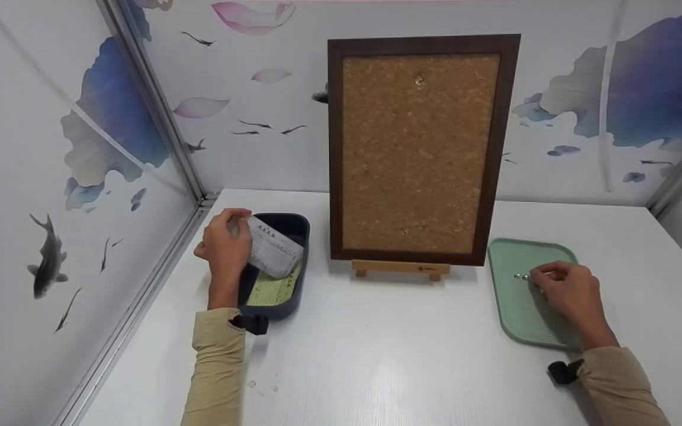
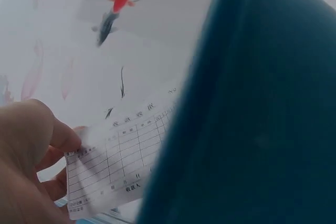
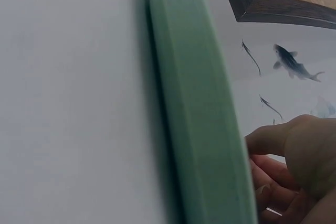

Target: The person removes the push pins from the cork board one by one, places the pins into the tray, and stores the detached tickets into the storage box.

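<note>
My left hand (image 1: pixel 228 239) pinches a white printed receipt slip (image 1: pixel 273 248) by one edge and holds it tilted over a dark blue bin (image 1: pixel 301 236). Below the slip, a yellow-green printed sheet (image 1: pixel 270 291) lies inside the bin. In the left wrist view, the slip (image 2: pixel 123 153) shows a ruled grid between thumb and fingers, partly behind the bin's wall. Over a green tray (image 1: pixel 515 307), my right hand (image 1: pixel 569 293) has bent fingers, their tips right beside small shiny metal pieces (image 1: pixel 517 276). I cannot tell whether those fingertips pinch one.
A framed cork board (image 1: pixel 418 160) stands on a small wooden easel (image 1: pixel 400 267) between the bin and the tray. A small shiny cluster (image 1: pixel 418 80) sits near the top of the cork. Patterned white walls (image 1: pixel 258 154) border the white table (image 1: pixel 388 355).
</note>
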Demonstrator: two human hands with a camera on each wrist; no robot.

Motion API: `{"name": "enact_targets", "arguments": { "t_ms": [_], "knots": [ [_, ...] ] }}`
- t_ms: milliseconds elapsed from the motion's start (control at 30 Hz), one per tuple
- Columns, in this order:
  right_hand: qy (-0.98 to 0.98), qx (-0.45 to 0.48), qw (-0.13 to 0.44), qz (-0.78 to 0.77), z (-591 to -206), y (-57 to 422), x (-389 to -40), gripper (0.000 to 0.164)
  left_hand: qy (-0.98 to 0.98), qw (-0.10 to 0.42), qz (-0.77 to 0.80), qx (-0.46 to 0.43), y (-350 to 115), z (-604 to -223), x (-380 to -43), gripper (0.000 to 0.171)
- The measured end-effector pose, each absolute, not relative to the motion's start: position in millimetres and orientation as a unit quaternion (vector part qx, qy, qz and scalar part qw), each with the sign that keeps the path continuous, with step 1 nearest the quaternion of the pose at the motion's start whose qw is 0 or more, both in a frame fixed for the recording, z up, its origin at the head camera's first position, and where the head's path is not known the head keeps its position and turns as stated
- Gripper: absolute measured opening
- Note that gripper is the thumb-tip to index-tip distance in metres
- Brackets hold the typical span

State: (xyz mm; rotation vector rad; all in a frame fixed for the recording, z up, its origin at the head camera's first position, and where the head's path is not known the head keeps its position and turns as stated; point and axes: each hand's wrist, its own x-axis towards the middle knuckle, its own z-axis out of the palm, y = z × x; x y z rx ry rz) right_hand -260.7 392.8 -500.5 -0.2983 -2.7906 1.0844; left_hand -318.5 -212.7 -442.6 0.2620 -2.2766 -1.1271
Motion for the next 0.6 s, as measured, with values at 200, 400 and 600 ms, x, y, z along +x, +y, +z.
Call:
{"name": "enact_targets", "arguments": {
  "t_ms": [200,400,600],
  "knots": [
    [-0.927,-0.102,0.060,0.357,-501.4,392.8,-259.8,0.038,-0.893,0.257,-0.358,0.087,-209.4,-446.3,-318.0,0.023],
    [-0.922,-0.101,0.056,0.370,-501.0,392.8,-258.4,0.036,-0.920,0.209,-0.328,0.033,-200.1,-453.2,-319.4,0.021],
    [-0.923,-0.103,0.048,0.369,-501.1,393.3,-259.3,0.037,-0.932,0.175,-0.317,-0.014,-187.8,-460.0,-319.8,0.019]
  ]
}}
